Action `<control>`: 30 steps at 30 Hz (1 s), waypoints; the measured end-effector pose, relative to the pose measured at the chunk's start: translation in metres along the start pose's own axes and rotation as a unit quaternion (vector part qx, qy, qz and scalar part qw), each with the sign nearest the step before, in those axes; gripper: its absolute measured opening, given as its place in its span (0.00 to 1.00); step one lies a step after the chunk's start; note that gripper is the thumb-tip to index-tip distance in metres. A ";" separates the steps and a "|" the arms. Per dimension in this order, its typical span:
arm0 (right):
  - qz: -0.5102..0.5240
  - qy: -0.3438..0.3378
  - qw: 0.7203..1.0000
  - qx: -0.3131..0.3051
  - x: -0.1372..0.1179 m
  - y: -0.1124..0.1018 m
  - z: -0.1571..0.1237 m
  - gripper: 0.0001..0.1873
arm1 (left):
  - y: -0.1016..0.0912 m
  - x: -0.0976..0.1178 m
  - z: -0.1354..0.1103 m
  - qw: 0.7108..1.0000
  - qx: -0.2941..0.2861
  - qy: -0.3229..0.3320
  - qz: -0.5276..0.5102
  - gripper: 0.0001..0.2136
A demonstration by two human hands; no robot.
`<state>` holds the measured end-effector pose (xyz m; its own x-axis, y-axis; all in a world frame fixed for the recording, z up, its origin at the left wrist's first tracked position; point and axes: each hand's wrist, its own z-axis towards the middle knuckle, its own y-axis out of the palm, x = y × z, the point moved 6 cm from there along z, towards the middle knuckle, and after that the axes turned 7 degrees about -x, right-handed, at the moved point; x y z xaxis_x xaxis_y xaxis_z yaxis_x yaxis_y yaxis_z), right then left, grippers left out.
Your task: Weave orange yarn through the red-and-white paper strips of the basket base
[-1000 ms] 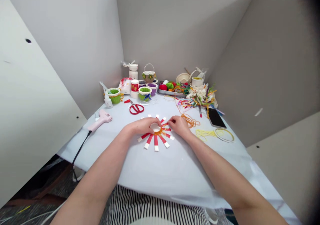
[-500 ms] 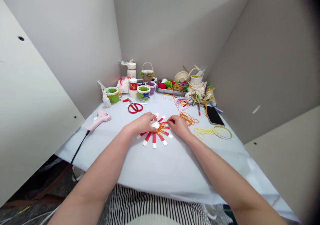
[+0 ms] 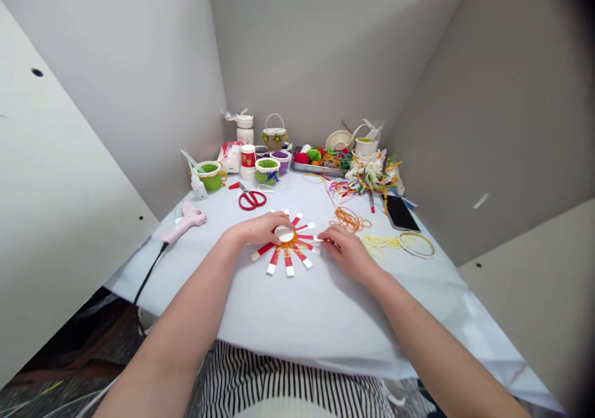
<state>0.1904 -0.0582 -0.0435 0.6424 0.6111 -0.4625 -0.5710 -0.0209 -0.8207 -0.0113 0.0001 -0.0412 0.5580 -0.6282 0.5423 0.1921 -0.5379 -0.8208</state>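
Note:
A paper cup cut into red-and-white strips (image 3: 289, 250) lies fanned out flat on the white table (image 3: 297, 319), with orange cord woven round its white base. My left hand (image 3: 260, 227) rests on the base, fingers curled over it, pressing it down. My right hand (image 3: 346, 253) sits at the right side of the fan, its fingertips pinched on the end of one strip together with the orange cord. A loose heap of orange cord (image 3: 349, 219) lies just beyond the right hand.
Red scissors (image 3: 251, 199) and a pink glue gun (image 3: 186, 221) with its black cable lie to the left. Small decorated cups (image 3: 267, 170), a metal tray of coloured yarn (image 3: 320, 159), a phone (image 3: 400, 213), yellow cord and a ring (image 3: 417, 244) crowd the back and right.
My right hand has slid from the upper right of the fan down and outward to a strip's end. The left hand stays on the base; the fan has turned slightly.

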 end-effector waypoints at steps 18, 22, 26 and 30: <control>-0.131 -0.001 0.991 -0.037 -0.001 0.005 -0.012 0.15 | -0.002 0.009 -0.002 0.998 -0.031 0.029 -0.037 0.21; -0.068 0.031 0.996 -0.046 0.016 0.006 0.022 0.07 | -0.001 0.008 -0.002 0.999 -0.032 0.026 -0.034 0.22; -0.020 0.102 0.994 -0.044 0.034 0.018 0.049 0.05 | 0.000 0.006 -0.001 0.999 -0.032 0.025 -0.030 0.22; -0.023 0.121 0.992 -0.010 0.038 0.024 0.052 0.05 | 0.000 0.006 -0.001 0.999 -0.027 0.028 -0.024 0.22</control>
<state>0.1749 0.0057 -0.0633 0.7737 0.4031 -0.4888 -0.5288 -0.0141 -0.8487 -0.0090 -0.0044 -0.0374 0.5027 -0.6304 0.5915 0.1723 -0.5974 -0.7832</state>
